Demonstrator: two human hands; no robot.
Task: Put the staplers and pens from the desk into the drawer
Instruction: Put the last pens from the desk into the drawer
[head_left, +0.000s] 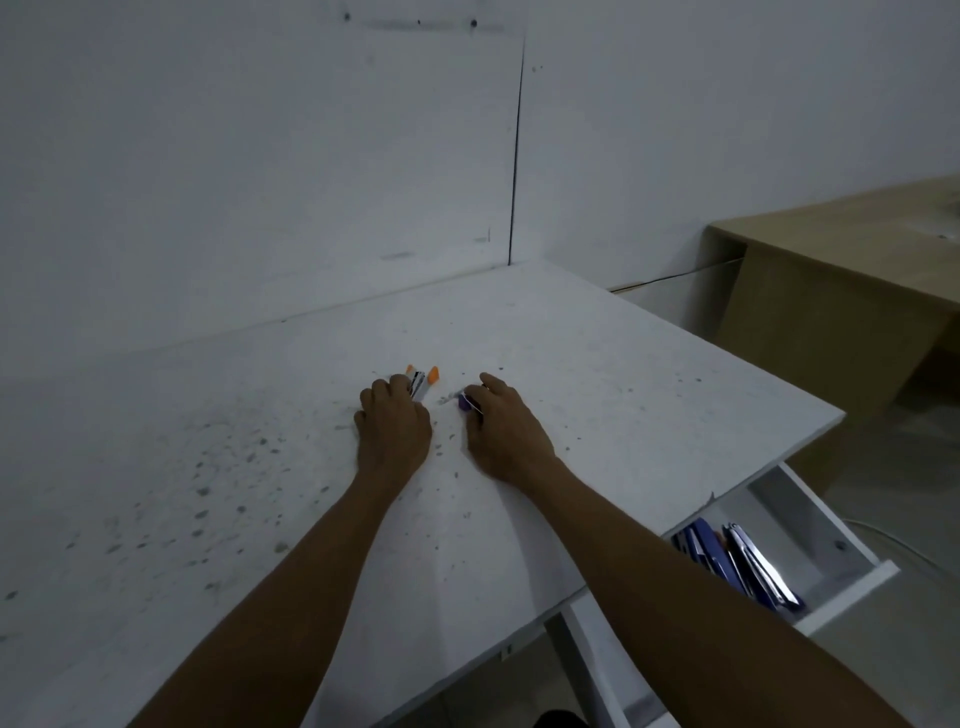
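Both my hands rest on the white desk (649, 384), near its middle. My left hand (392, 426) is closed over a small orange stapler (422, 380), whose orange tips and metal middle stick out past my fingers. My right hand (506, 428) is closed over a small purple stapler (464, 402), of which only one purple end shows beside my fingers. The white drawer (831, 525) stands pulled out below the desk's right edge. Several blue and dark staplers or pens (748, 564) lie inside it.
The desk sits in a corner between two white walls. Dark specks dot the desk's left half. A tan wooden desk (841, 270) stands further right, beyond the drawer. A white desk leg (587, 644) runs down under the front edge.
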